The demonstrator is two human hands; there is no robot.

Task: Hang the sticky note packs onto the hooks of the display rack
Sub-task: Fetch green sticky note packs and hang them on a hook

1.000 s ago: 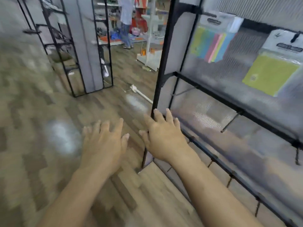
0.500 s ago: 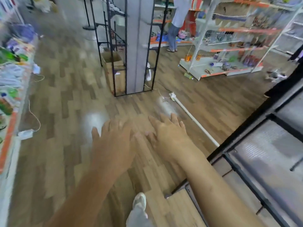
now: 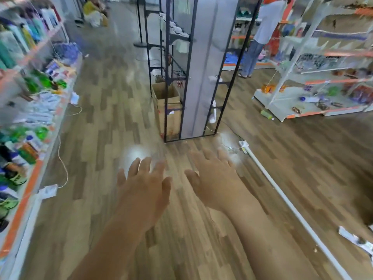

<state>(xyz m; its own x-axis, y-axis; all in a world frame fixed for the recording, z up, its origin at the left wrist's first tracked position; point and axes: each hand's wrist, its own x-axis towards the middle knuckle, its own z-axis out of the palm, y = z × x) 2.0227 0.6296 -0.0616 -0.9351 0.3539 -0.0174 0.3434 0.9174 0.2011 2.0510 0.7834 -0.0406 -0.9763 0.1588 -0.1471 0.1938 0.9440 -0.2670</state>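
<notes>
My left hand point(image 3: 144, 184) and my right hand point(image 3: 214, 179) are stretched out side by side over the wooden floor, palms down, fingers spread and straight. Neither holds anything. No sticky note pack is in view, and the display rack with the hooks is out of frame. The picture is blurred by motion.
A tall black-framed rack point(image 3: 193, 73) with a cardboard box point(image 3: 168, 110) beside it stands ahead. Stocked shelves point(image 3: 30, 110) line the left. White shelving point(image 3: 323, 81) stands at the right, a person point(image 3: 260, 37) behind it. A white rod point(image 3: 282, 190) and cables lie on the floor.
The view has swung left, away from the display rack and its hung sticky note packs, which have left the frame. Both hands stayed extended and empty in front of me.
</notes>
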